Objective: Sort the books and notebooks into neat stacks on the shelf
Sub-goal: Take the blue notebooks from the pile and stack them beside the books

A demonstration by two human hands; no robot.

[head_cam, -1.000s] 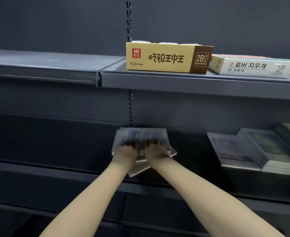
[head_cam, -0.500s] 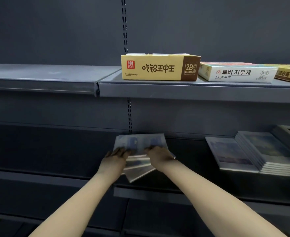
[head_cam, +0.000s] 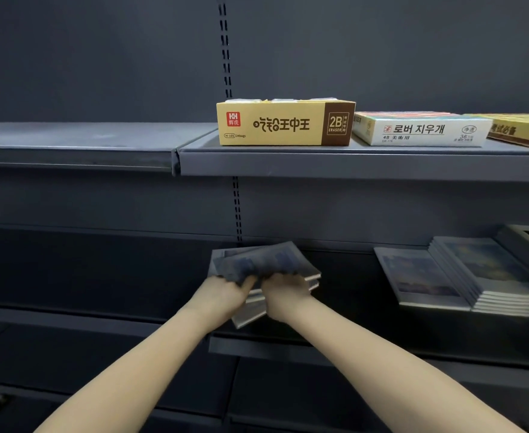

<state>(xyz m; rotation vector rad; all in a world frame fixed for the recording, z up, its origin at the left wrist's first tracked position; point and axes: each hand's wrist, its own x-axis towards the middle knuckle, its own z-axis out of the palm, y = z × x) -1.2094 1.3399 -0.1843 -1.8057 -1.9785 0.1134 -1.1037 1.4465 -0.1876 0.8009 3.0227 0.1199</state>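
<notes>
Together, the left hand [head_cam: 222, 295] and right hand [head_cam: 285, 296] grip the near edge of a skewed pile of notebooks [head_cam: 258, 262] on the middle shelf [head_cam: 350, 320], below a yellow eraser box [head_cam: 283, 124]. Well apart to the right lies a tidier notebook stack [head_cam: 491, 276].

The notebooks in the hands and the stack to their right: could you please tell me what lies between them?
Nothing: the head view shows only bare dark shelf between the held notebooks and the right-hand stack.
</notes>
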